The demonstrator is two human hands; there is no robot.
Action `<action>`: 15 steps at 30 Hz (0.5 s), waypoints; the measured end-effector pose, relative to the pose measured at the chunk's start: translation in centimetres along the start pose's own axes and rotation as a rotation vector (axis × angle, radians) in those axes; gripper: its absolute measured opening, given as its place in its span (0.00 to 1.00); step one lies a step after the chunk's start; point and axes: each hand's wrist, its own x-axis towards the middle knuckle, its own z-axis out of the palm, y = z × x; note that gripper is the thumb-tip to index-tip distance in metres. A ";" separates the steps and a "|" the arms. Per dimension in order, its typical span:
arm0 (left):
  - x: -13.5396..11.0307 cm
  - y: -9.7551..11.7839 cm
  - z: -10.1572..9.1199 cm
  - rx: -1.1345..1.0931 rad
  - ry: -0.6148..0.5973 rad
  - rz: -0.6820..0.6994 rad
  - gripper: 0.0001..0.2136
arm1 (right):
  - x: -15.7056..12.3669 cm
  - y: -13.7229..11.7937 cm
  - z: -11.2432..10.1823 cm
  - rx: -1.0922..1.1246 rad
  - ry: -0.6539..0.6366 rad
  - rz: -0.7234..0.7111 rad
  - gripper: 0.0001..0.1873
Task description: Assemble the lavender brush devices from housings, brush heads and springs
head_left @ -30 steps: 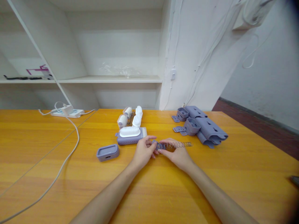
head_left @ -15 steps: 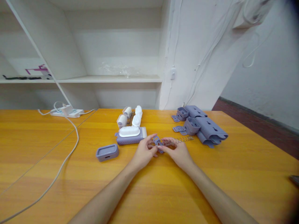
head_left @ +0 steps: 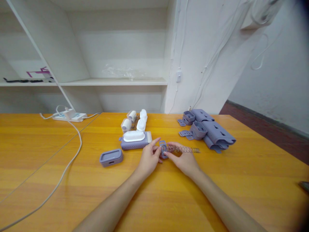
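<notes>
My left hand [head_left: 148, 159] and my right hand [head_left: 184, 160] meet over the orange table [head_left: 72, 180]. Both pinch a small purple plastic clip [head_left: 163, 149] fitted to the left end of a long coiled metal spring [head_left: 184, 149]. The spring runs out to the right above my right hand's knuckles. Just behind my left hand lies a purple case with a white brush head on top [head_left: 134, 140].
A purple lid [head_left: 111, 158] lies left of my hands. White brush parts and rollers [head_left: 135, 121] sit further back. A pile of purple plastic housings and clips [head_left: 207, 130] lies at the right. A white cable [head_left: 60, 177] runs from a power strip [head_left: 70, 116] at the back left.
The clip and spring were lifted and tilted half a second ago; now they sit lower and the spring lies level again. My hands stayed in nearly the same place.
</notes>
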 end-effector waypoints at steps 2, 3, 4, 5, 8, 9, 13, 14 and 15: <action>0.0 0.0 0.0 -0.002 -0.001 0.000 0.25 | 0.0 0.0 0.0 -0.016 -0.002 -0.029 0.15; 0.0 0.1 -0.1 -0.003 -0.005 0.000 0.24 | 0.0 0.0 0.0 -0.012 -0.007 -0.037 0.15; 0.0 0.2 -0.1 -0.004 -0.009 -0.001 0.24 | 0.0 0.0 0.1 -0.002 -0.008 -0.039 0.14; 0.0 0.3 -0.1 -0.005 -0.013 -0.001 0.24 | 0.0 0.0 0.1 0.009 -0.007 -0.038 0.14; -0.1 0.5 -0.1 -0.005 -0.030 -0.002 0.25 | 0.2 0.1 0.0 0.000 0.011 -0.057 0.14; -0.1 0.5 -0.1 -0.004 -0.033 -0.003 0.25 | 0.3 0.2 0.0 -0.015 0.020 -0.071 0.14; -0.2 0.5 -0.1 -0.016 -0.050 -0.002 0.27 | 0.5 0.5 0.0 -0.037 0.042 -0.111 0.14; -0.3 0.6 -0.1 -0.021 -0.056 -0.003 0.27 | 0.5 0.6 0.0 -0.029 0.041 -0.108 0.14; -0.3 0.6 -0.2 -0.024 -0.063 -0.004 0.27 | 0.5 0.7 0.1 -0.017 0.039 -0.101 0.14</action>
